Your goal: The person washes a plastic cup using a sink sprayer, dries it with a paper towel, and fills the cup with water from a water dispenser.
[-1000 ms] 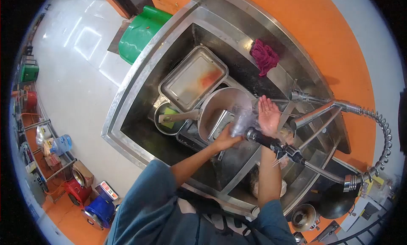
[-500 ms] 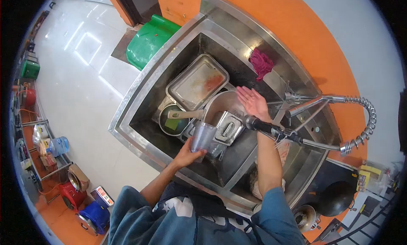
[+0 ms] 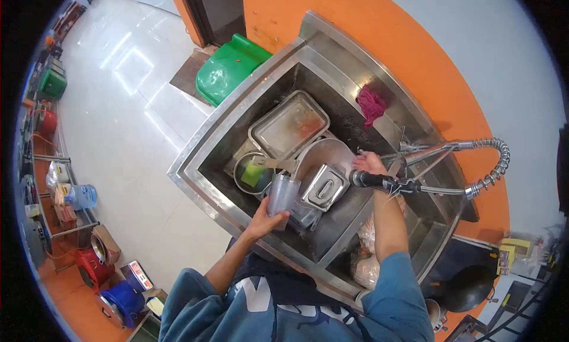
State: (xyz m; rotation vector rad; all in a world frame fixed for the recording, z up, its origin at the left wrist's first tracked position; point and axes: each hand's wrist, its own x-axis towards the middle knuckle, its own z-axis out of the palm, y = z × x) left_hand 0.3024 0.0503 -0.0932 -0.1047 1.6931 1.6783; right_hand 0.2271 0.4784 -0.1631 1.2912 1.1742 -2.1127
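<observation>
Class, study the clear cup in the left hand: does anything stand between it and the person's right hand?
Yes, in this view. The black spray head is beside the right hand, on the side facing the clear cup. A rectangular steel piece also lies between hand and cup, apparently lower, in the sink.

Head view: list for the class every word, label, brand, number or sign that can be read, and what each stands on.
No text can be read with certainty.
Shirt: white marks, folded and partial; I cannot tell whether they are letters.
Red-and-white panel at the left: marks too small and blurred.
Yellow item at the right: any print is too small.
Clear cup in the left hand: no lettering visible.
</observation>
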